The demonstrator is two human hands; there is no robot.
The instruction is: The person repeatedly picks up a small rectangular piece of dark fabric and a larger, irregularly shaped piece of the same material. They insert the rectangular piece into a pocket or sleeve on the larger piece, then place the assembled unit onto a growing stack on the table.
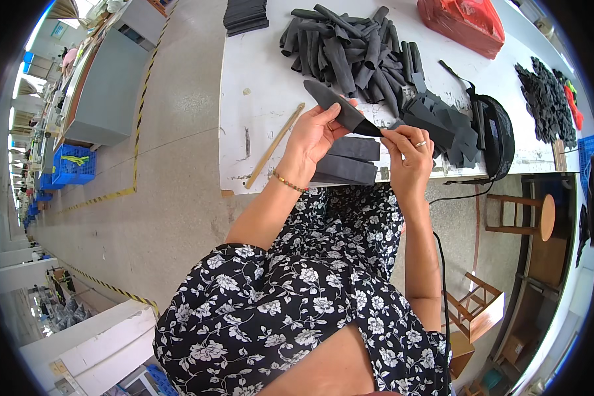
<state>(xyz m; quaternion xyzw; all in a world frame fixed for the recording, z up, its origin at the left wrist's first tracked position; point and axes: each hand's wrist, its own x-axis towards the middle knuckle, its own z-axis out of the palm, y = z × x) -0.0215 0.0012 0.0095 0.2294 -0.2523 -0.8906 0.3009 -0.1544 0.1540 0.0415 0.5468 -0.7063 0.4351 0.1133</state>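
Note:
Over the near edge of the white table, a dark grey fabric piece (pixel 321 94) is stretched slantwise between both hands. Its upper left end is rounded, and the lower right end narrows to a darker strip. My left hand (pixel 318 132) grips its middle, thumb on top. The fingertips of my right hand (pixel 412 148) pinch its lower right end. Under the hands lies a stack of flat dark pieces (pixel 344 170). Beyond them is a heap of rolled dark fabric tubes (pixel 340 56). Flat dark grey cut pieces (pixel 435 115) are scattered beside my right hand.
A wooden stick (pixel 274 146) lies on the white table (pixel 257 66) at the left. Farther back are a dark stack (pixel 246 16) and a red plastic bag (pixel 465 25). At the right are a black mesh-covered object (pixel 498 135), a dark pile (pixel 544 99) and a wooden stool (pixel 531 216).

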